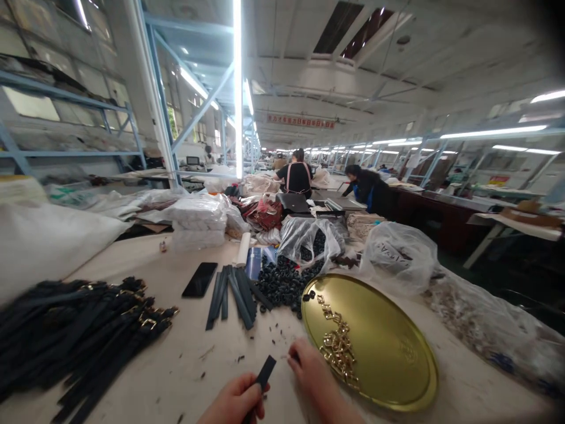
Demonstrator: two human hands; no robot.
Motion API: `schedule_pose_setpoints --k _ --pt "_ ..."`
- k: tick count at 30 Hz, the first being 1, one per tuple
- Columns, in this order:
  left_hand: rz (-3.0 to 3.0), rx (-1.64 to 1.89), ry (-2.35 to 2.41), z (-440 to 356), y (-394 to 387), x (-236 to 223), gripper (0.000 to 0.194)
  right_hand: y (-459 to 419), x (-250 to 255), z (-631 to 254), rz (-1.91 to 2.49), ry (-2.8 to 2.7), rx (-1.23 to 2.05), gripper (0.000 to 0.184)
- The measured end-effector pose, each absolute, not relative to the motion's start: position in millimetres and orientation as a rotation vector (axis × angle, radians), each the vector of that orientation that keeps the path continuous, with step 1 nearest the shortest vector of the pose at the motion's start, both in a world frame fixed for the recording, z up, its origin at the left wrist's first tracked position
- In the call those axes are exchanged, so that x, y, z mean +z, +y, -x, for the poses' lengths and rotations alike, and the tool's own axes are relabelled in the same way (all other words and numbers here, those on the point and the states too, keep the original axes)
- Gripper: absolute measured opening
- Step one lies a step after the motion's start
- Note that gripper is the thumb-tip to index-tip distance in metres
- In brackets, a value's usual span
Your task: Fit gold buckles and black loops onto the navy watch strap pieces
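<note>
My left hand (236, 401) is at the bottom edge, fingers wrapped round a short dark strap (265, 373) that sticks up and to the right. My right hand (309, 368) is just right of the strap's tip, fingers pinched on something too small to make out. It hovers at the near left rim of a round gold tray (392, 353) that holds a heap of gold buckles (338, 347). Loose dark straps (233, 294) and a pile of small black loops (282, 282) lie further up the table.
A big heap of black straps with gold buckles (83, 330) fills the left of the table. A black phone (200, 279) lies near the loose straps. Clear plastic bags (397, 253) and white bundles (198, 221) crowd the back. Two people (295, 174) work at far tables.
</note>
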State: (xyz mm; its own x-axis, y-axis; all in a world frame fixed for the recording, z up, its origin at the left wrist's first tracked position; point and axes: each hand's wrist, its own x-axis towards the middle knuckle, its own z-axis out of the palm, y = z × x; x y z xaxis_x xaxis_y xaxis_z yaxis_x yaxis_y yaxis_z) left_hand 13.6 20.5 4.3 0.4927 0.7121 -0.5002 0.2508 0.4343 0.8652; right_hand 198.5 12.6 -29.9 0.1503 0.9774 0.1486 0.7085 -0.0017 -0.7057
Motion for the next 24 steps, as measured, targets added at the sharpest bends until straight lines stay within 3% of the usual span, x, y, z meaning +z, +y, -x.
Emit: schedule_pose_setpoints --k 2,5,10,24 --pt "-1.027 0.398 1.033 -15.8 12.1 12.9 0.033 9.5 -26.8 -194.7 1.688 -1.488 0.686 0.006" --pt "-0.900 0.425 0.976 -20.0 3.6 16.2 0.031 2.2 -23.8 -184.3 1.553 -1.255 0.942 0.021" --pt "-0.810 0.461 0.938 -23.6 -0.7 10.2 0.028 -9.2 -16.0 -168.4 1.069 -0.452 1.449 0.025" --pt "-0.995 0.372 1.028 -25.8 3.6 11.4 0.024 -13.8 -18.0 -168.6 1.055 -0.246 1.643 0.025"
